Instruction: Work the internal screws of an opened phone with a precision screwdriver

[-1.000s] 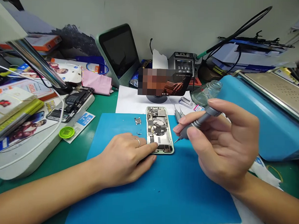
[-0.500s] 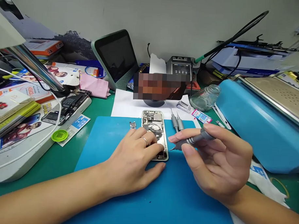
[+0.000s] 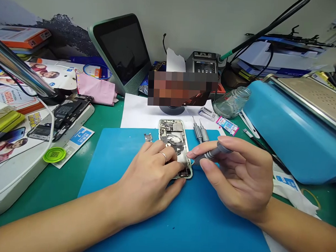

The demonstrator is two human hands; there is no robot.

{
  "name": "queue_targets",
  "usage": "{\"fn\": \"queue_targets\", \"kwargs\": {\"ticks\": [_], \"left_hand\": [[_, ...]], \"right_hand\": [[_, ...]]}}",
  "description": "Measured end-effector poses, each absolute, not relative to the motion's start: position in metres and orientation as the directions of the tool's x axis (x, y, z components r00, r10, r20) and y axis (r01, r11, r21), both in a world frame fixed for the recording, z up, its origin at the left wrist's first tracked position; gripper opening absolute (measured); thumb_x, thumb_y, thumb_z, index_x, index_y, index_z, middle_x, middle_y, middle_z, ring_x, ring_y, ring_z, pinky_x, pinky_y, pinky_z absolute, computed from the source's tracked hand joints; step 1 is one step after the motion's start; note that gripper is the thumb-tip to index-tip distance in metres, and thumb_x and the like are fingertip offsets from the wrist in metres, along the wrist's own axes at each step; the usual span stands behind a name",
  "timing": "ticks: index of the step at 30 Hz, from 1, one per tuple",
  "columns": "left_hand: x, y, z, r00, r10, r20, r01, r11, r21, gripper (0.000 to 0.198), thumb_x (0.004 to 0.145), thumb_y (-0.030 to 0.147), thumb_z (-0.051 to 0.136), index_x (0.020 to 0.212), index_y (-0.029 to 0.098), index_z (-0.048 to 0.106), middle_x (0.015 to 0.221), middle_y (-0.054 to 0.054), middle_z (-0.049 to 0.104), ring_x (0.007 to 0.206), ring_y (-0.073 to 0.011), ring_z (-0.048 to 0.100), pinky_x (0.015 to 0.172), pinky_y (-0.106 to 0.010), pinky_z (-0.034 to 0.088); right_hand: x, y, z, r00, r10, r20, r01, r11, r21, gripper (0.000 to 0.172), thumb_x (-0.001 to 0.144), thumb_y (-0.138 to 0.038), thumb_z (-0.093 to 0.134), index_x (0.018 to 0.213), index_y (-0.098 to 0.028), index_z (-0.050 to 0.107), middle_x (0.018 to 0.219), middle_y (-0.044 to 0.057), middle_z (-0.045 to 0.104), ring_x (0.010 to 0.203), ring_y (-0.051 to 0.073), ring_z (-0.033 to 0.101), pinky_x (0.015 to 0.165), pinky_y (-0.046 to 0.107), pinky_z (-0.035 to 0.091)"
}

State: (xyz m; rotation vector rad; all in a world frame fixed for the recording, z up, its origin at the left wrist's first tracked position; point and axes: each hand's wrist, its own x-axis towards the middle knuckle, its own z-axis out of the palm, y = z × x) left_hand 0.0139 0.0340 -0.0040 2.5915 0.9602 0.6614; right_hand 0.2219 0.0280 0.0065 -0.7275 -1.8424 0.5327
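Observation:
An opened smartphone [image 3: 173, 130], its inner parts bare, lies on the blue mat [image 3: 178, 229]. My left hand [image 3: 149, 177] rests across its lower left part, fingers bent and gripping it; the fingertips are partly hidden. In my right hand [image 3: 246, 176] is a grey precision screwdriver [image 3: 209, 155], held between thumb and fingers and tilted. Its tip meets the phone's lower right edge. Just beyond my left fingers lies a small metal phone part [image 3: 148, 137]. Two more screwdrivers [image 3: 198, 130] lie side by side to the right of the phone.
Behind the mat stands a round-based object [image 3: 171, 110], mostly blurred out. A glass jar [image 3: 232, 102] and a blue machine [image 3: 291, 137] stand at the right. On the left are another opened phone [image 3: 62, 116], a green lid [image 3: 54, 155] and a lamp post [image 3: 21, 67].
My right hand has moved slightly left, bringing the screwdriver tip from beside the phone onto its right edge. The phone's lower end has shifted a little right. The camera view has shifted slightly.

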Motion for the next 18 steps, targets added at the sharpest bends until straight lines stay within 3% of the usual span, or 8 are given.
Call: {"fn": "queue_targets", "kwargs": {"ticks": [18], "left_hand": [[0.0153,0.0368,-0.0034,0.681,0.669,0.298,0.523,-0.729,0.441,0.017,0.099,0.030,0.056,0.097,0.021,0.071,0.091,-0.004,0.063,0.087,-0.0230,0.050,0.075,-0.042,0.034]], "right_hand": [[0.2246,0.0278,0.0049,-0.287,0.724,0.627,0.243,0.688,-0.684,0.071,0.084,0.007,0.060,0.143,-0.030,0.048,0.104,0.004,0.071,0.094,0.020,0.074,0.073,0.033,0.068]]}}
